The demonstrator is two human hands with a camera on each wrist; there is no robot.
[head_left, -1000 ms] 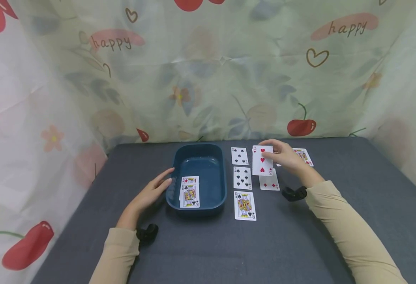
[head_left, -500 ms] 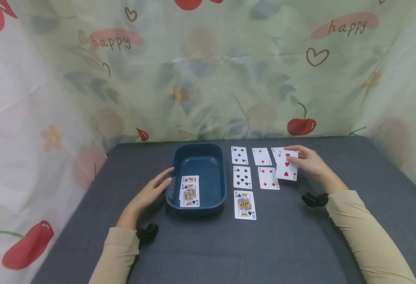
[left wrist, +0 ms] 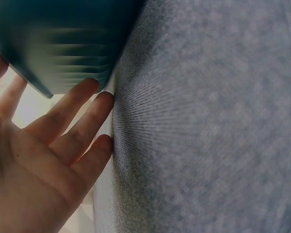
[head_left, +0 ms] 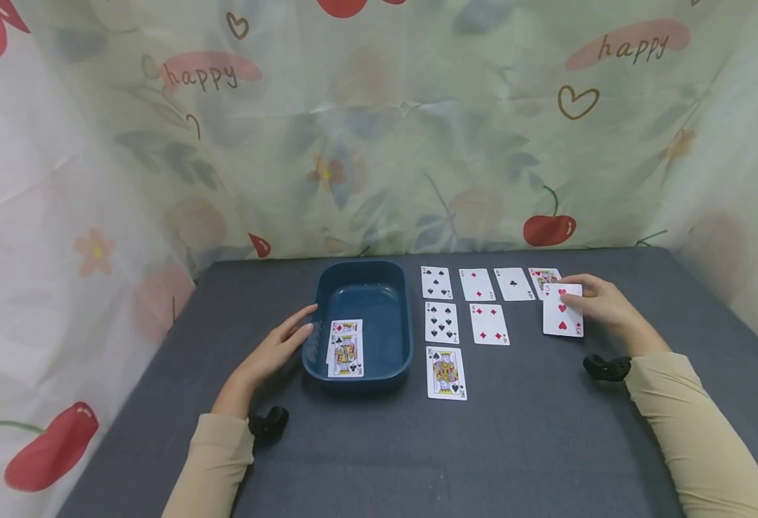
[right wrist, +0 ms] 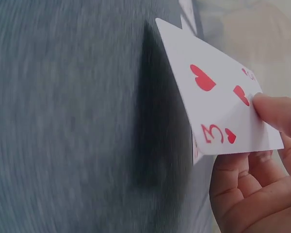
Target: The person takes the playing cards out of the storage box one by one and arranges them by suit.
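My right hand (head_left: 605, 306) pinches a playing card, the three of hearts (head_left: 562, 324), thumb on its face and fingers behind. In the right wrist view the three of hearts (right wrist: 218, 97) is tilted above the table, with its shadow below. A face card (head_left: 544, 277) at the end of the back row is partly covered by it in the head view. My left hand (head_left: 272, 352) rests its spread fingers at the left rim of a dark blue tray (head_left: 408, 338). The left wrist view shows those fingers (left wrist: 87, 128) against the tray's ribbed outer wall.
Two overlapping cards lie in the tray, a king of clubs (head_left: 346, 357) on top. Right of it are a five of spades (head_left: 436, 283), two of diamonds (head_left: 477, 285), ace of clubs (head_left: 514, 285), seven of spades (head_left: 441, 324), four of diamonds (head_left: 489, 325) and king of spades (head_left: 446, 374).
My right hand has carried the three of hearts rightward, from over the two of diamonds past the ace of clubs to the face card. The left hand and tray have stayed put.
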